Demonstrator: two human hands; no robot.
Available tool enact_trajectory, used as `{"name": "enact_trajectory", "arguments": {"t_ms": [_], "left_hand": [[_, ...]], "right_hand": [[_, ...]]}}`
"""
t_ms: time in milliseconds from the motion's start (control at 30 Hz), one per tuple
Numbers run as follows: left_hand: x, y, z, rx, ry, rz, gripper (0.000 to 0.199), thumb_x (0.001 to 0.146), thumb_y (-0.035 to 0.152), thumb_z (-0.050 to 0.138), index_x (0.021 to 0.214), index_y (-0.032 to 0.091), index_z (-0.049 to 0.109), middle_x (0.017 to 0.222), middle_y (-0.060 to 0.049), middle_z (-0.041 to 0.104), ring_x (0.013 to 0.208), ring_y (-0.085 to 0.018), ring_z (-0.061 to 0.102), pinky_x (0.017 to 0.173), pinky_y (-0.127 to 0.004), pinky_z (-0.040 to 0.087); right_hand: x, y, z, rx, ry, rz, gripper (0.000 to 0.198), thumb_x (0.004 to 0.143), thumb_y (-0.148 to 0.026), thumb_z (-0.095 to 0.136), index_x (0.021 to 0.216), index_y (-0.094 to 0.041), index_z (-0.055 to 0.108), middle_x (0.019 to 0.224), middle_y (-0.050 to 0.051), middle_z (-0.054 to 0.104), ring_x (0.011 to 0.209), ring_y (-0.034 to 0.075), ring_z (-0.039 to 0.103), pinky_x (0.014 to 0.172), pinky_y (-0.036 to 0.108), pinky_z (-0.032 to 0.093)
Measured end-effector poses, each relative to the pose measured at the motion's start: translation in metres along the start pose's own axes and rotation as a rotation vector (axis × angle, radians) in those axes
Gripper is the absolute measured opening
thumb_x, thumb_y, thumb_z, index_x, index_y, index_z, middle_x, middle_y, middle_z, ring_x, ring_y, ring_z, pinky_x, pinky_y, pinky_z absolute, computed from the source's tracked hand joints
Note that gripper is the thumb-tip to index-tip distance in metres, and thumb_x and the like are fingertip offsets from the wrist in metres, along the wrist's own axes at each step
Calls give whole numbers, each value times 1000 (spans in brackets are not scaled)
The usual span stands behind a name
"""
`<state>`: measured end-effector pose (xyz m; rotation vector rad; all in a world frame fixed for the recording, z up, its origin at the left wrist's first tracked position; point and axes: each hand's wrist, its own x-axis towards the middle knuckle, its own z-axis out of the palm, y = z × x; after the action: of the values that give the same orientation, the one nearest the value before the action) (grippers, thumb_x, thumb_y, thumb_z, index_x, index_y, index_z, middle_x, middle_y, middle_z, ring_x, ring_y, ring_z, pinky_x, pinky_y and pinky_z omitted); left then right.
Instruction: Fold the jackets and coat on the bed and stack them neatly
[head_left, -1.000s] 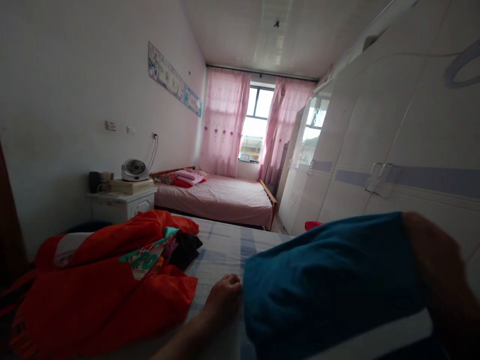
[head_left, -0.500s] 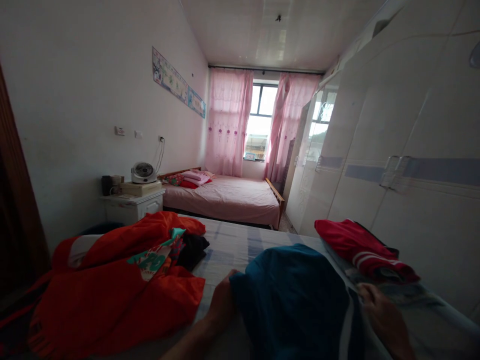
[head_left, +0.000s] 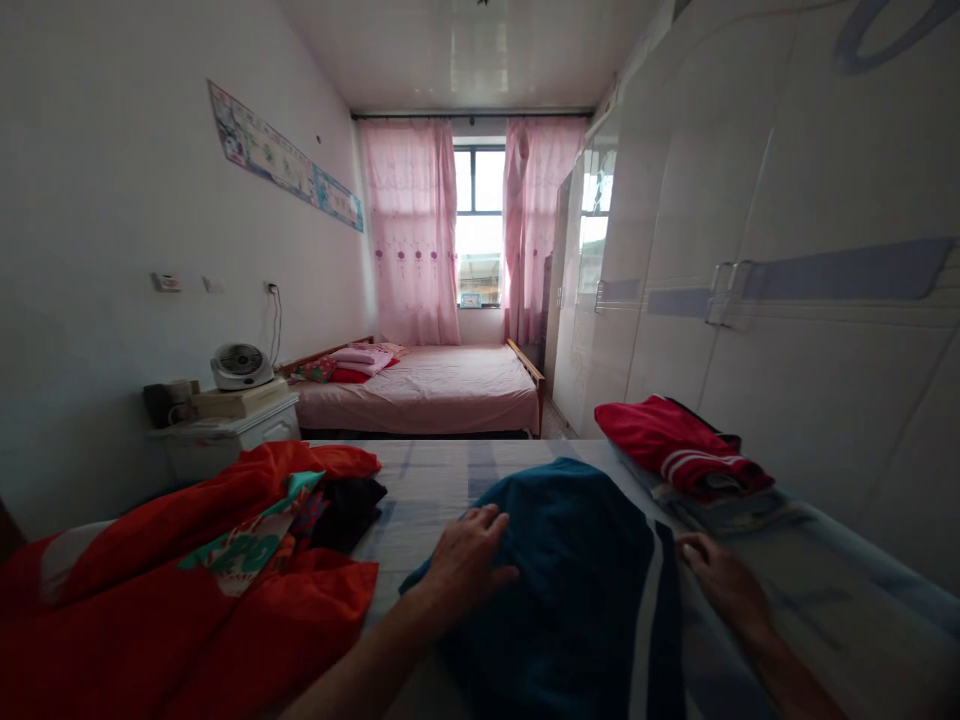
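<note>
Teal garment [head_left: 577, 580] flat on bed [head_left: 450, 480], close in, white stripe [head_left: 645, 640] running down its right part. Left hand [head_left: 469, 555] spread palm-down on the cloth's left edge, fingers [head_left: 491, 522] loose and extended, pressing, gripping nothing. Right hand [head_left: 720, 585] flat at the right edge beside the stripe, fingers straight, likewise clasping nothing.

To smooth well, probably best: keep both palms low and flat, sweep outward from the middle toward each edge, chase wrinkles away from the stripe, hold one side still while working the other so the cloth does not slide on the sheet. Mind the left border, rumpled under the palm; square it before any fold.

Just left of that, orange blanket [head_left: 187, 600] heaped, with a patterned cloth [head_left: 240, 545] and a dark item [head_left: 345, 510] lying on it; close enough to snag, so keep sweeps short on that side. To the right, a little farther, folded red garment [head_left: 675, 440] atop a pale pile [head_left: 742, 510], apart from the teal one.

Farther off: nightstand [head_left: 225, 440] with fan [head_left: 240, 365] by the left wall, wardrobe [head_left: 787, 300] along the right, pink bed [head_left: 435, 385] with folded bedding, pink curtains [head_left: 412, 230] framing window [head_left: 478, 220].
</note>
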<state>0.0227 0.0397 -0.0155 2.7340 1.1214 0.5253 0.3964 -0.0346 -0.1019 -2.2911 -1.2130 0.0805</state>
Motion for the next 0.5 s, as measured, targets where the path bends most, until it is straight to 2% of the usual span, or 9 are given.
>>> {"name": "enact_trajectory", "arguments": {"t_ms": [100, 200, 300, 400, 500], "left_hand": [[7, 5, 25, 53, -90, -39, 13, 77, 22, 56, 85, 17, 65, 96, -9, 63, 94, -26, 59, 80, -36, 46], [13, 1, 36, 13, -66, -56, 21, 78, 9, 44, 75, 17, 63, 84, -7, 64, 82, -22, 61, 73, -32, 46], [22, -2, 30, -77, 7, -101, 17, 71, 8, 48, 68, 17, 61, 73, -5, 62, 71, -20, 61, 66, -30, 44], [38, -1, -6, -235, 159, -164, 12, 70, 12, 49, 66, 16, 59, 60, -2, 57, 60, -17, 57, 58, -27, 41], [60, 4, -72, -446, 375, -176, 14, 74, 20, 46, 71, 14, 59, 58, 1, 54, 56, -13, 52, 53, -23, 38]], "right_hand": [[-2, 0, 0, 14, 11, -19, 36, 82, -34, 33, 96, -22, 63, 100, 6, 69, 90, 21, 63, 73, 28, 43], [-2, 1, 1, 18, 14, -14, 33, 82, -32, 34, 94, -23, 63, 99, 4, 69, 90, 20, 63, 73, 27, 43], [-1, 1, 2, 20, 17, 1, 31, 82, -31, 36, 94, -23, 64, 97, 4, 70, 87, 20, 63, 70, 27, 42], [0, 1, 2, 24, 24, 3, 30, 82, -30, 37, 93, -23, 64, 96, 4, 70, 86, 20, 64, 69, 27, 42], [-1, 0, 1, 19, 31, -15, 29, 82, -30, 38, 92, -23, 65, 94, 4, 70, 86, 19, 64, 68, 25, 42]]}}
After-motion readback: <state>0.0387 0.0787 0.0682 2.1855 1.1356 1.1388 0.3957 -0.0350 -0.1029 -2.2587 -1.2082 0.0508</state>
